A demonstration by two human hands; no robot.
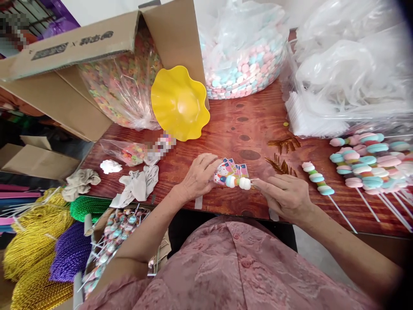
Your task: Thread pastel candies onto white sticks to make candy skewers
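A candy skewer point(238, 182) with white, blue and orange pieces lies level just above the table's front edge. My right hand point(284, 193) is closed around the stick at its right end. At the other end my left hand point(204, 172) has its fingers curled on a small fan of printed cards point(234, 167), which show pink, blue and white. The skewer's left tip meets these cards, and the fingertips there are partly hidden. Right of my right hand lies a finished-looking marshmallow skewer point(318, 178) on a white stick.
Many skewers point(371, 168) are piled at right, near gold twist ties point(280, 165). Behind stand a bag of marshmallows point(245, 64), a yellow wavy bowl point(180, 103), a carton point(106, 47) with bagged gummies and a plastic-filled bin point(348, 77). Pale gloves point(138, 185) lie left; a skewer-filled box point(116, 232) stands below.
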